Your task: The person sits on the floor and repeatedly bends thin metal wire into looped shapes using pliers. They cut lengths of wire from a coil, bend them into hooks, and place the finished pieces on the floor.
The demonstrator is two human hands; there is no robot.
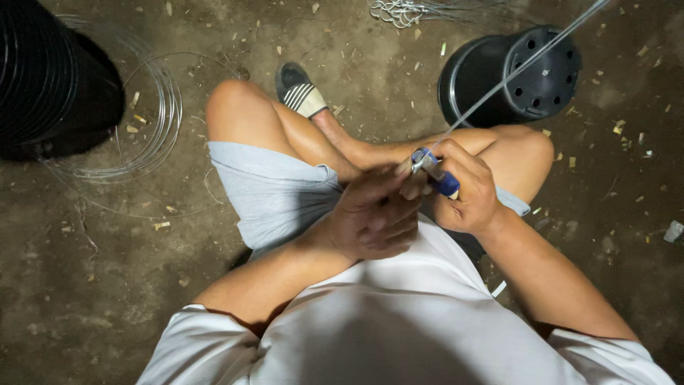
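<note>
I sit on the ground with my knees apart, both hands together over my lap. My right hand [467, 189] is closed round a blue-handled tool [443, 180] whose tip meets a thin straight wire [509, 75] running up to the top right. My left hand [374, 217] is curled beside it, its fingertips pinching the wire at the tool's tip. The exact tool jaws are hidden between my fingers.
A black plastic pot [516, 75] lies on its side past my right knee. A coil of wire [142, 121] lies at the left by a stack of black pots [43, 71]. A bundle of bent wire pieces [406, 11] lies at the top. Wood chips litter the dirt floor.
</note>
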